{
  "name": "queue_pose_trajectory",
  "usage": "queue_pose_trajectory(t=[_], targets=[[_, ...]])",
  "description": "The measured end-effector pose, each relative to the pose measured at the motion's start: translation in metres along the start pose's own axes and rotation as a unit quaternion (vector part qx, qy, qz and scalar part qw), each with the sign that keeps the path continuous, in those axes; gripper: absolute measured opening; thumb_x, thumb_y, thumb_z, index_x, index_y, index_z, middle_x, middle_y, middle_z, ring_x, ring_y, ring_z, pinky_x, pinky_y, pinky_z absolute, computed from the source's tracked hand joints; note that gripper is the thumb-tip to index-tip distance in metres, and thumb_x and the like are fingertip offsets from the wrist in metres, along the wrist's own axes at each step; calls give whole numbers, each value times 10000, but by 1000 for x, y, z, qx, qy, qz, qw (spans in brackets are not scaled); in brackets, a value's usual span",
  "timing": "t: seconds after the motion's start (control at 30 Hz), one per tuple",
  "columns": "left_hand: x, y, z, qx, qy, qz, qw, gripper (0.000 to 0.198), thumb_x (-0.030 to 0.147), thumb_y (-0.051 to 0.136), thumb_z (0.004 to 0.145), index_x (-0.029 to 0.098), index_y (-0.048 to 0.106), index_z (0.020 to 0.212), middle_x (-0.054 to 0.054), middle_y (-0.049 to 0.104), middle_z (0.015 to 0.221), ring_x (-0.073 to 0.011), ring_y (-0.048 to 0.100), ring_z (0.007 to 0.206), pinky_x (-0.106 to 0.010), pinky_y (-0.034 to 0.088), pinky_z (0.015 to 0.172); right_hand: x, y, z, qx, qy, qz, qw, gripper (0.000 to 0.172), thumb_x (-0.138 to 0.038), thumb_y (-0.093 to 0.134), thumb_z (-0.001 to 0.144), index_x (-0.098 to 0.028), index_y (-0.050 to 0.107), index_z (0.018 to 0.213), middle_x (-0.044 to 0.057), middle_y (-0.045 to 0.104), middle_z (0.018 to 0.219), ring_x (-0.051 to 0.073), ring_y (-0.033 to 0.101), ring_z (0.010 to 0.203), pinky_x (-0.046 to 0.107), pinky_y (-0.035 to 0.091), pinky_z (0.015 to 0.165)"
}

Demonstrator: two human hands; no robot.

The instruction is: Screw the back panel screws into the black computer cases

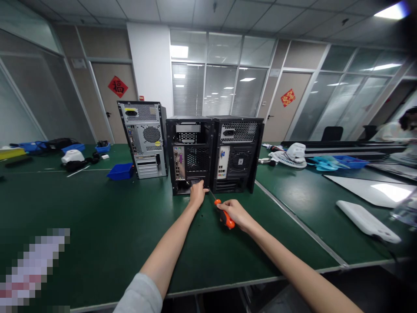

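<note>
Seemingly early: left hand [197,194] fingers pinch low on the unopened middle computer [190,152], right hand [236,213] grips a screwdriver [224,216]

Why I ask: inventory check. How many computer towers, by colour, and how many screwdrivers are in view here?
Black computer towers: 2
Silver computer tower: 1
Orange-handled screwdriver: 1
Total: 4

Orange-handled screwdriver [230,223] tilted toward upright black case [190,154]
</note>
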State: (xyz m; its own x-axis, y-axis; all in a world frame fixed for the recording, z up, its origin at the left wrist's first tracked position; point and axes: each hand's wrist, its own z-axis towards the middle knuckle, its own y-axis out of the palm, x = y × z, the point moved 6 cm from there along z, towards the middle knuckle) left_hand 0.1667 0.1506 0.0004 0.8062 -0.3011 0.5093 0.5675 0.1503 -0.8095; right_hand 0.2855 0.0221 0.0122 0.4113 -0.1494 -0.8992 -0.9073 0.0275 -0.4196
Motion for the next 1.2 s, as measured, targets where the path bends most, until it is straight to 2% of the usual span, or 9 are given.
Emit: queue_pose_trajectory(t=[0.53,0.87,1.07,1.2], targets=[[4,-4,-4,-14,-29,-13,999,198,246,616,783,196,575,971,-80,672,891,-195,607,927,-245,412,774,1,-2,3,31,-29,-63,997,346,-421,481,758,-174,505,517,12,552,443,97,479,428,217,306,463],[5,-4,-2,-5,-13,-22,1000,97,204,577,807,195,580,904,-65,682,863,-185,619,882,-229,406,743,-6,-2,2,60,-34,-148,987,327,-333,518,719,-189,409,446,-42,393,429,77,356,458,231,222,488],[6,-5,-3,-8,-16,-29,999,152,189,593,793,191,587,945,-78,684,857,-184,618,881,-240,403,773,-5,0,2,56,-34,-182,981,327,-354,475,760,-188,428,482,-37,411,457,79,370,471,223,238,486],[6,-5,-4,-11,-17,-34,999,164,180,581,798,190,587,962,-72,687,845,-179,621,870,-236,403,764,-8,2,0,57,-44,-233,970,317,-357,456,784,-186,460,517,-15,488,494,94,441,497,223,265,499]])
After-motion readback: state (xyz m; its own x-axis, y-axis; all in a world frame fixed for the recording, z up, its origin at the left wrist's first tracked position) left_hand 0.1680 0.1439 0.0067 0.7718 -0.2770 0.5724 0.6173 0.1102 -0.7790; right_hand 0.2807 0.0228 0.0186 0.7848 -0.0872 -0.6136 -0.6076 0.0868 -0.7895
